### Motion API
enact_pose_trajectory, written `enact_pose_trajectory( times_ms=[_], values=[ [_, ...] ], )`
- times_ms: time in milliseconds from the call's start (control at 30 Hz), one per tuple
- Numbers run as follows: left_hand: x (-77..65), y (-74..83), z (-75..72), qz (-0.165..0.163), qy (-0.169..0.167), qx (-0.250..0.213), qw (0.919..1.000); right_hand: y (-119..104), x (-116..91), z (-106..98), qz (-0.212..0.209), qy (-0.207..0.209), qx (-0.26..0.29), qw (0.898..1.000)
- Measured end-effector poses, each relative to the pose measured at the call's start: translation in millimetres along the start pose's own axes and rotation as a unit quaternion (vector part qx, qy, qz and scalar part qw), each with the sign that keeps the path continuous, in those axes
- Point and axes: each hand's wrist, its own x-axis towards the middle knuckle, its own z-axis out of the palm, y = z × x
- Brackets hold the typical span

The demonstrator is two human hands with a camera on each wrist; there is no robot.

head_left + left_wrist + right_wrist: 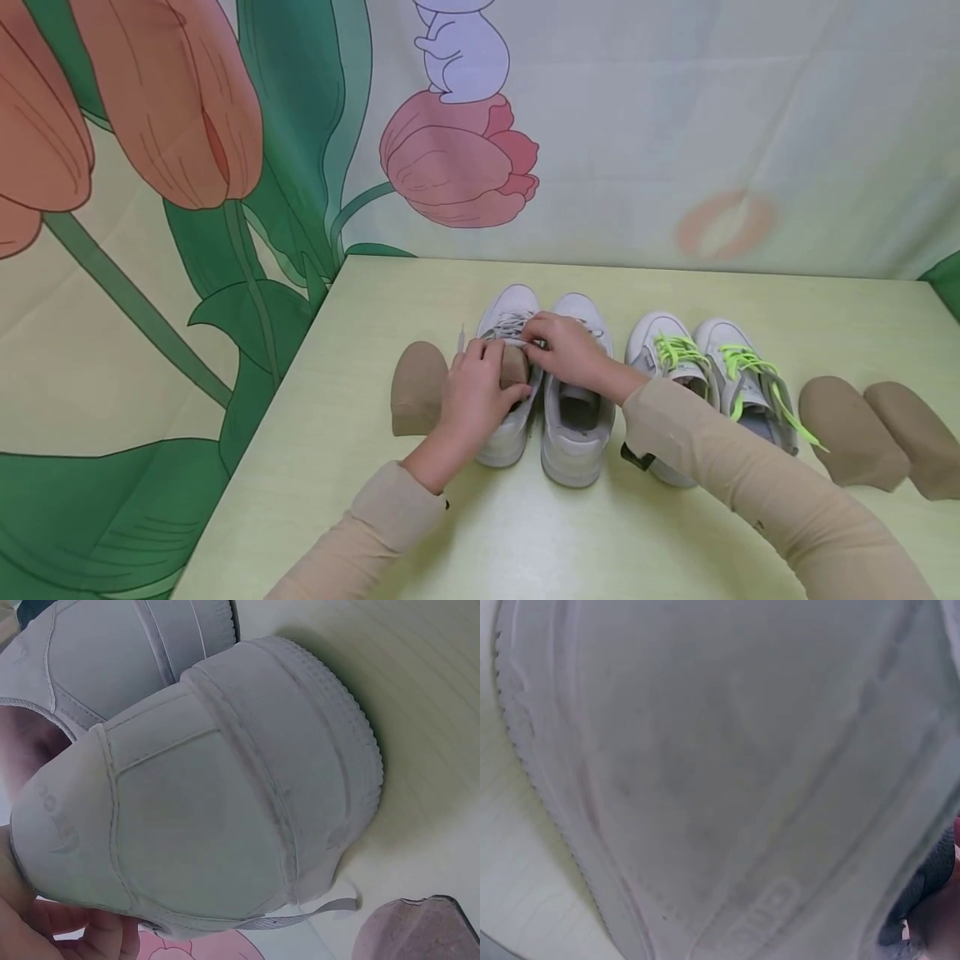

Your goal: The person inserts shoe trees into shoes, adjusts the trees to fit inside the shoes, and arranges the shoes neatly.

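In the head view, a white sneaker with pale laces [504, 442] stands left of its mate [576, 454]. A brown, rounded shoe insert [515, 364] sits partly in the left sneaker's opening. My left hand [474, 387] holds this insert, its thumb at the opening and its fingers near the tongue. My right hand [566, 346] reaches across the mate and pinches the left sneaker's tongue edge below the laces. The left wrist view shows the sneaker's side [195, 817] and curled fingertips [105, 930] at its collar. A pale shoe side [705, 765] fills the right wrist view.
One more brown insert [418, 389] lies left of the sneakers. To the right stand two white shoes with neon-green laces [678, 350], close to my right forearm. Two brown inserts [853, 429] lie at the far right. A printed cloth [615, 142] hangs behind the table [330, 417].
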Motion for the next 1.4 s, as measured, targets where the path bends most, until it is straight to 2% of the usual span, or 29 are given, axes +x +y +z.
enact_pose_trajectory(
  times_ms=[267, 733, 867, 1100, 1267, 1400],
  values=[
    [6.6, 4.7, -0.9, -0.026, -0.026, -0.007, 0.9993, 3.0, 1.8, -4.2, -0.007, -0.003, 0.009, 1.0],
    [16.8, 7.5, 3.8, -0.047, -0.042, 0.009, 0.998, 3.9, 2.3, -5.6, -0.012, 0.0, 0.021, 1.0],
    [17.2, 5.5, 4.3, -0.035, -0.038, 0.006, 0.9987, 4.6, 2.6, -5.2, -0.01, 0.0, 0.021, 1.0],
    [14.0, -2.6, 5.6, -0.021, -0.017, -0.038, 0.9989, 3.8, 3.9, -5.6, 0.002, -0.009, 0.009, 1.0],
    [13.9, -1.0, 4.9, -0.017, -0.004, -0.029, 0.9994, 2.3, 3.7, -6.7, 0.006, -0.01, 0.012, 1.0],
    [15.2, 2.2, 4.1, -0.028, -0.002, -0.024, 0.9993, 2.7, 3.5, -6.7, 0.005, -0.008, 0.014, 1.0]
  ],
)
